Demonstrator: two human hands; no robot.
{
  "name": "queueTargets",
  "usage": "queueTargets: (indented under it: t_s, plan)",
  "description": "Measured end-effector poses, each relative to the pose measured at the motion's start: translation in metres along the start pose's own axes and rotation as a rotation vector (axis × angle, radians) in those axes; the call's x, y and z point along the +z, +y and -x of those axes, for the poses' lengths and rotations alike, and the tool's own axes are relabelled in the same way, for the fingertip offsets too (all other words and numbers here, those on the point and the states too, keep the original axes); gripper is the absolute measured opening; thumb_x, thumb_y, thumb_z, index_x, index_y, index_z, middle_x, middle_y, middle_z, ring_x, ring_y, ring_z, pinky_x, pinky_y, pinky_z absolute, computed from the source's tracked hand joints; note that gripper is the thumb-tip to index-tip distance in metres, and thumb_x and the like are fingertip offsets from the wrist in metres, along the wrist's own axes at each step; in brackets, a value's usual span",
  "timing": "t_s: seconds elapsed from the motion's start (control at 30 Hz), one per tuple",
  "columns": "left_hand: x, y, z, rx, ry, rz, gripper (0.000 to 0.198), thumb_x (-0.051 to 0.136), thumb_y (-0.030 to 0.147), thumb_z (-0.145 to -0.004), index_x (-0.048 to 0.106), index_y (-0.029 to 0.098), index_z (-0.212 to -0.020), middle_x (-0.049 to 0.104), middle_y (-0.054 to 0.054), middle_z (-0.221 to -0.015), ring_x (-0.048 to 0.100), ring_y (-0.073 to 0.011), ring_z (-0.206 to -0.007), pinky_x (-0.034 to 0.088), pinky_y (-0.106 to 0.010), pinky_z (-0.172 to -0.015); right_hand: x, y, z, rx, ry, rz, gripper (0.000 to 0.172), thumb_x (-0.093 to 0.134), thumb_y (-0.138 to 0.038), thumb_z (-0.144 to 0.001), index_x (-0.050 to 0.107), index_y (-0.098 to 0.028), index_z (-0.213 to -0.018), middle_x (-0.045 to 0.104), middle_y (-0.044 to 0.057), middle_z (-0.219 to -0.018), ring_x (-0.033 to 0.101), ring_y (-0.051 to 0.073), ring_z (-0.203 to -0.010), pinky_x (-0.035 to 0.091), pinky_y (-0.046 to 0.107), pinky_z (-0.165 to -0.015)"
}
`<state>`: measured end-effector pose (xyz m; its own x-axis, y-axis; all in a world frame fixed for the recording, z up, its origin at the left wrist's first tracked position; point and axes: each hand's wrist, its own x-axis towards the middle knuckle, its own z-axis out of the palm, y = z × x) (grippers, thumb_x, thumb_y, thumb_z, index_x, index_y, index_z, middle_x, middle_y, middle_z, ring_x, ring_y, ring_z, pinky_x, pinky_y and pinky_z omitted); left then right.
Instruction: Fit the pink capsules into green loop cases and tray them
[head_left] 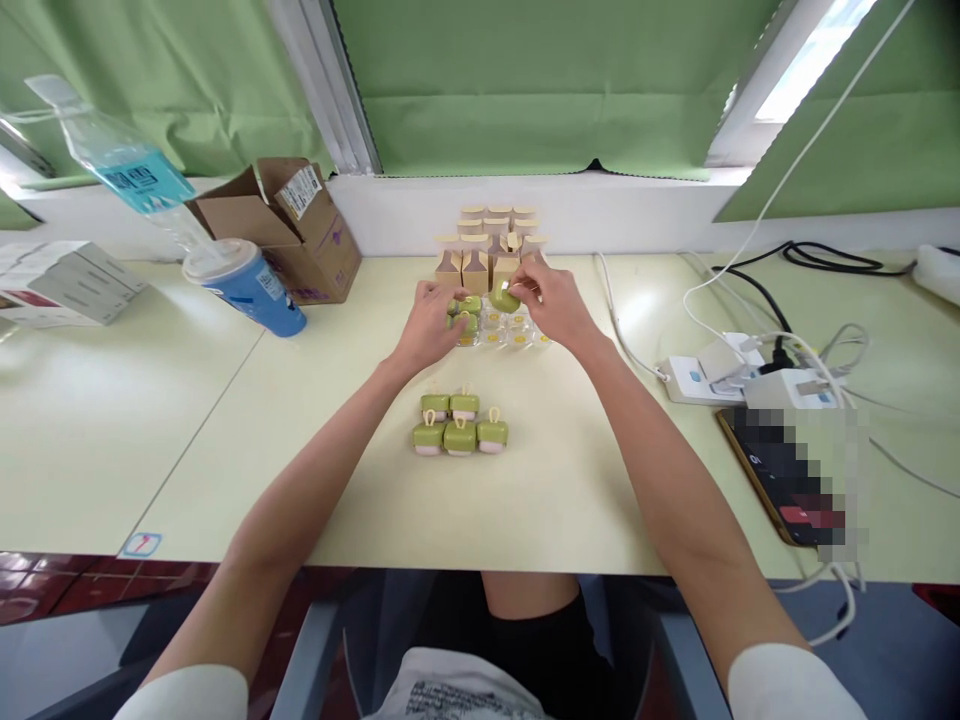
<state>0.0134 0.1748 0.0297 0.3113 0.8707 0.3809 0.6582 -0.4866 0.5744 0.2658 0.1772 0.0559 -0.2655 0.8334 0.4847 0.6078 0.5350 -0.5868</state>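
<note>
My right hand (551,300) pinches a small green case (504,297) above a group of clear plastic holders (519,328). At the left end of those holders, my left hand (433,322) rests with its fingers apart, touching green cases (469,305) that sit there. Behind both hands stand several small tan boxes (475,270) with raised flaps. Nearer the front edge, several green and pale pink cases (460,436) with cream loops stand in two rows.
On the left are a blue cup (274,300) with an upturned bottle (139,170), a cardboard box (319,240) and white boxes (67,285). Power strips (701,380), cables and a phone (784,480) lie on the table (360,520) at the right.
</note>
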Motion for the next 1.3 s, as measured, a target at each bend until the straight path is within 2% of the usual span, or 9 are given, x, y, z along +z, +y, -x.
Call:
queueTargets:
  t_s: [0.13, 0.43, 0.63, 0.87, 1.07, 1.13, 1.2, 1.23, 1.3]
  plan:
    - [0.0, -0.002, 0.0, -0.001, -0.005, 0.003, 0.043, 0.066, 0.027, -0.089, 0.07, 0.018, -0.131, 0.074, -0.012, -0.129, 0.051, -0.0349, -0.134, 0.044, -0.053, -0.121, 0.023, 0.002, -0.003, -0.003, -0.069, 0.159, 0.027, 0.044, -0.026, -0.108, 0.071, -0.023, -0.11, 0.079, 0.007, -0.098, 0.072, 0.025, -0.09, 0.057, 0.04, -0.086]
    - [0.004, -0.004, 0.0, 0.023, -0.006, 0.032, 0.039, 0.068, 0.025, -0.09, 0.071, 0.019, -0.128, 0.074, -0.013, -0.122, 0.052, -0.0367, -0.133, 0.043, -0.057, -0.124, 0.04, 0.004, 0.001, -0.011, -0.222, 0.378, 0.029, 0.044, -0.02, -0.111, 0.072, -0.022, -0.12, 0.08, 0.012, -0.111, 0.07, 0.028, -0.09, 0.046, 0.037, -0.076]
    - [0.003, -0.007, 0.0, 0.065, 0.032, -0.113, 0.038, 0.064, 0.025, -0.095, 0.068, 0.02, -0.133, 0.076, -0.01, -0.127, 0.054, -0.0352, -0.134, 0.047, -0.058, -0.124, 0.045, -0.002, 0.004, -0.063, -0.307, 0.58, 0.031, 0.041, -0.014, -0.113, 0.071, -0.017, -0.121, 0.081, 0.015, -0.109, 0.071, 0.032, -0.104, 0.043, 0.038, -0.083]
    - [0.005, -0.014, -0.003, 0.119, 0.039, -0.164, 0.028, 0.064, 0.03, -0.097, 0.069, 0.023, -0.125, 0.076, -0.01, -0.121, 0.056, -0.0357, -0.133, 0.048, -0.06, -0.123, 0.051, -0.002, 0.008, -0.045, -0.293, 0.551, 0.035, 0.041, -0.007, -0.111, 0.073, -0.013, -0.123, 0.078, 0.018, -0.124, 0.07, 0.031, -0.117, 0.047, 0.04, -0.095]
    - [-0.001, -0.019, -0.006, 0.134, 0.068, -0.151, 0.018, 0.065, 0.034, -0.097, 0.074, 0.027, -0.111, 0.077, -0.009, -0.11, 0.056, -0.0357, -0.13, 0.045, -0.061, -0.124, 0.022, -0.036, 0.006, 0.046, -0.361, 0.524, 0.034, 0.045, -0.025, -0.116, 0.067, -0.017, -0.141, 0.066, 0.017, -0.152, 0.058, 0.032, -0.14, 0.045, 0.042, -0.11]
    - [-0.005, -0.018, -0.007, 0.135, 0.084, -0.14, 0.016, 0.065, 0.033, -0.098, 0.075, 0.027, -0.109, 0.077, -0.008, -0.108, 0.058, -0.0348, -0.128, 0.048, -0.059, -0.12, 0.011, -0.058, 0.011, 0.074, -0.46, 0.48, 0.037, 0.044, -0.037, -0.117, 0.072, -0.017, -0.131, 0.071, 0.018, -0.144, 0.065, 0.033, -0.128, 0.05, 0.042, -0.099]
    - [-0.009, -0.016, -0.008, 0.138, 0.1, -0.135, 0.014, 0.066, 0.031, -0.098, 0.076, 0.027, -0.107, 0.077, -0.007, -0.106, 0.058, -0.0332, -0.126, 0.05, -0.056, -0.117, 0.006, -0.078, 0.019, 0.07, -0.633, 0.405, 0.029, 0.062, -0.044, -0.11, 0.079, -0.021, -0.115, 0.08, 0.012, -0.124, 0.073, 0.028, -0.104, 0.051, 0.036, -0.08]
    - [-0.011, -0.014, -0.007, 0.14, 0.109, -0.136, 0.013, 0.067, 0.029, -0.098, 0.076, 0.027, -0.106, 0.077, -0.007, -0.106, 0.058, -0.0324, -0.126, 0.051, -0.055, -0.116, 0.006, -0.087, 0.024, 0.061, -0.729, 0.369, 0.025, 0.073, -0.044, -0.104, 0.081, -0.023, -0.114, 0.081, 0.009, -0.117, 0.074, 0.026, -0.095, 0.049, 0.034, -0.074]
    - [-0.012, -0.009, -0.007, 0.134, 0.121, -0.144, 0.013, 0.067, 0.026, -0.096, 0.077, 0.026, -0.105, 0.078, -0.007, -0.107, 0.059, -0.0314, -0.124, 0.051, -0.054, -0.114, 0.011, -0.097, 0.033, 0.06, -0.909, 0.328, 0.036, 0.086, -0.039, -0.094, 0.08, -0.023, -0.126, 0.082, 0.01, -0.118, 0.075, 0.024, -0.088, 0.046, 0.032, -0.068]
